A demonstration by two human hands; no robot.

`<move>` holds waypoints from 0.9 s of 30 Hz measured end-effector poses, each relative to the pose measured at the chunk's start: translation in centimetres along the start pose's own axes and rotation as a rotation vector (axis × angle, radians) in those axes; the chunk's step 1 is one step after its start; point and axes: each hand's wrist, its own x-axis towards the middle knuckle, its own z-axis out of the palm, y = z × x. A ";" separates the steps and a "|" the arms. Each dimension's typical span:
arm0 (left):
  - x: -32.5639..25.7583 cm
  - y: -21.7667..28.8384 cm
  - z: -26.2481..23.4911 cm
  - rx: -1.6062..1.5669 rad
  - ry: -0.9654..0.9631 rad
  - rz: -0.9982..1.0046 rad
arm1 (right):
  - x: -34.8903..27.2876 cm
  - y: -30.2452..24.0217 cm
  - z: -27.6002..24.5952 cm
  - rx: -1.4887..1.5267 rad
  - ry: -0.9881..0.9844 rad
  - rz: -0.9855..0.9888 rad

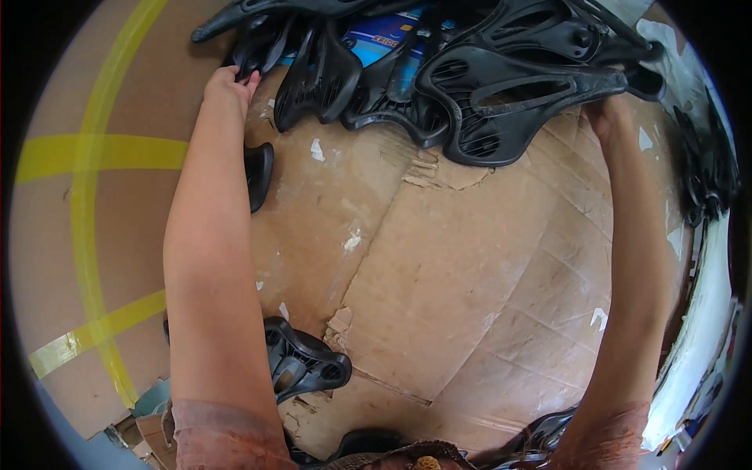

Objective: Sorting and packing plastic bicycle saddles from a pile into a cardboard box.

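While torn cardboard (462, 266) covers the yellow-taped floor (55, 235), both hands' grip clamps black plastic shells (486, 94).

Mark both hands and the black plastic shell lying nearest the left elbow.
left hand (229, 84), head view, back of hand.
right hand (605, 113), head view, wrist side.
black plastic shell (305, 364), head view, ribbed middle.

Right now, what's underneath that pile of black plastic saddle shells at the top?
Under the pile of black plastic shells a blue printed sheet shows through the gaps, and worn cardboard lies below. How far the blue sheet extends is hidden by the shells.
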 end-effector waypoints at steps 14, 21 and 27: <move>-9.3 -6.7 5.1 -0.284 -0.241 0.000 | -10.8 5.0 10.0 0.178 -0.058 0.186; -18.2 -9.8 1.4 -0.322 -0.324 -0.149 | -16.6 9.2 11.6 0.014 -0.474 0.245; -25.9 -11.6 -6.2 -0.162 -0.269 -0.086 | -28.7 10.4 11.6 0.095 -0.658 0.465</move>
